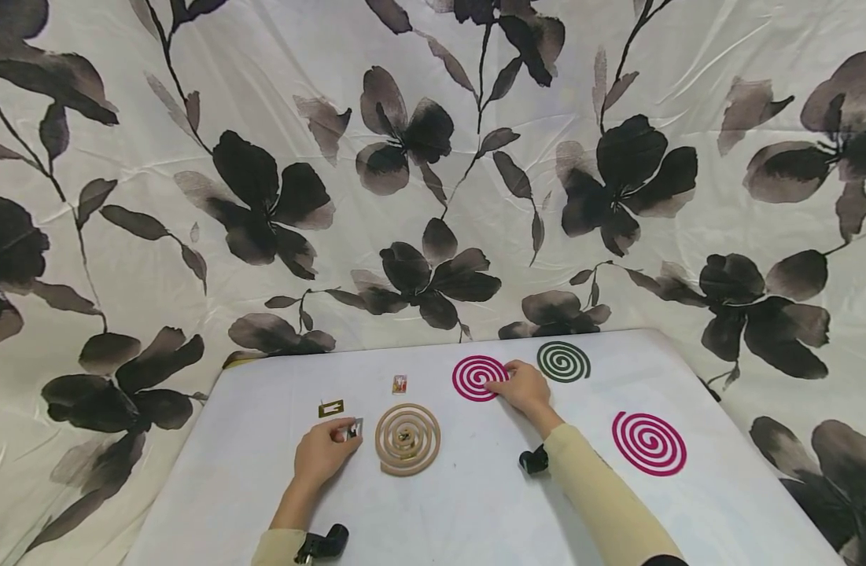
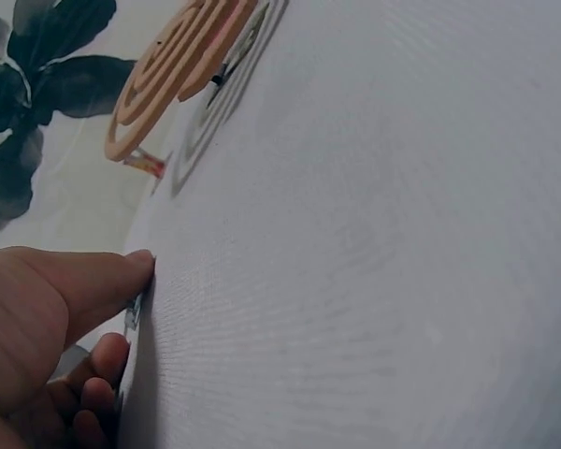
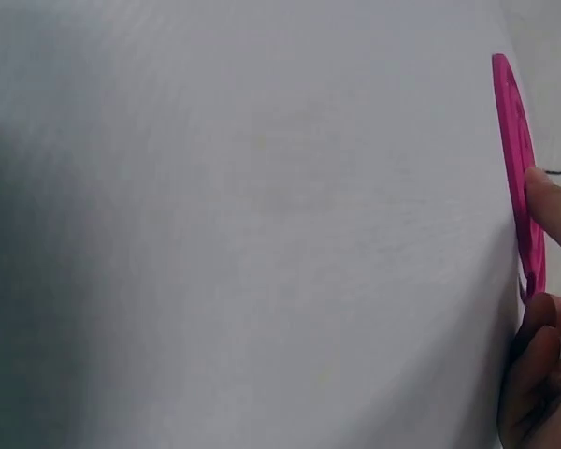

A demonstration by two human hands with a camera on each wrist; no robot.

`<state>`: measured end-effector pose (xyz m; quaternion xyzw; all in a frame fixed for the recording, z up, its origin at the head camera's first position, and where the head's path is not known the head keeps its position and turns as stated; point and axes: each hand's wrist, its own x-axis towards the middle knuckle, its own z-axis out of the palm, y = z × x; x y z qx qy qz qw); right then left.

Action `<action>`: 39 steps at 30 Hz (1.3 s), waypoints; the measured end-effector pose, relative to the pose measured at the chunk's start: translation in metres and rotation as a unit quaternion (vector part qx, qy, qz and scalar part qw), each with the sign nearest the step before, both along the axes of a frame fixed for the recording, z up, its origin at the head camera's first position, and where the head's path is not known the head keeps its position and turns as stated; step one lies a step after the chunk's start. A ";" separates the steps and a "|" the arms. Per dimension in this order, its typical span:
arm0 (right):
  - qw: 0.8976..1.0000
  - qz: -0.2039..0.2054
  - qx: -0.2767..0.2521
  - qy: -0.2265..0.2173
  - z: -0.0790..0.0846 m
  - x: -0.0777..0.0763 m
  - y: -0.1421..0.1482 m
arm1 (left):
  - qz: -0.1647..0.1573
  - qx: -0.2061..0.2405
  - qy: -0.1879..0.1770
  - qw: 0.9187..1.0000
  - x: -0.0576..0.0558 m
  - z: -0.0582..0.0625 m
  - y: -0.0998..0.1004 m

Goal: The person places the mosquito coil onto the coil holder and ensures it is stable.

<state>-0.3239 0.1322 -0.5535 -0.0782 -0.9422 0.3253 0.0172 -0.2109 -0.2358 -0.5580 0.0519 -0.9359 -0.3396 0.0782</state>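
2 pinches, fingers barely parted: L hand [image 1: 323, 454] on small metal pc. [image 1: 355, 430], nearer tabletop's [image 1: 263, 409] left edge; R hand [image 1: 529, 390] on pink coil [image 1: 478, 378] nr far edge, gripped one side, prob. b/c thin spiral flexes.

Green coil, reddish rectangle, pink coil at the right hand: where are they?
Green coil [image 1: 563, 362], head view: inner turns.
Reddish rectangle [image 1: 400, 384], head view: middle.
Pink coil [image 1: 480, 379], head view: inner turns.

Two magenta spirals [image 1: 480, 378] [image 1: 649, 445], one green spiral [image 1: 563, 362] and one tan spiral [image 1: 407, 408] make four in all. One loose gold-coloured plate [image 1: 330, 414], one silvery piece [image 1: 359, 425], one red-and-yellow card [image 1: 399, 384] and two hands [image 1: 322, 452] [image 1: 528, 389] also show. Gold-coloured bits [image 1: 404, 434] within the tan spiral are too small to count.
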 end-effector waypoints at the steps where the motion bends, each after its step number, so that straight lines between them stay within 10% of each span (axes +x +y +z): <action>1: 1.000 -0.001 -0.006 -0.001 0.000 0.000 0.000 | -0.002 0.000 -0.001 1.000 0.000 0.001 0.000; 25: 0.993 -0.025 -0.112 0.001 0.000 0.000 -0.007 | 0.010 0.003 0.000 1.000 0.003 0.000 0.002; 39: 0.971 -0.017 -0.237 -0.001 -0.002 0.002 0.006 | 0.022 -0.002 -0.004 1.000 0.009 0.000 0.003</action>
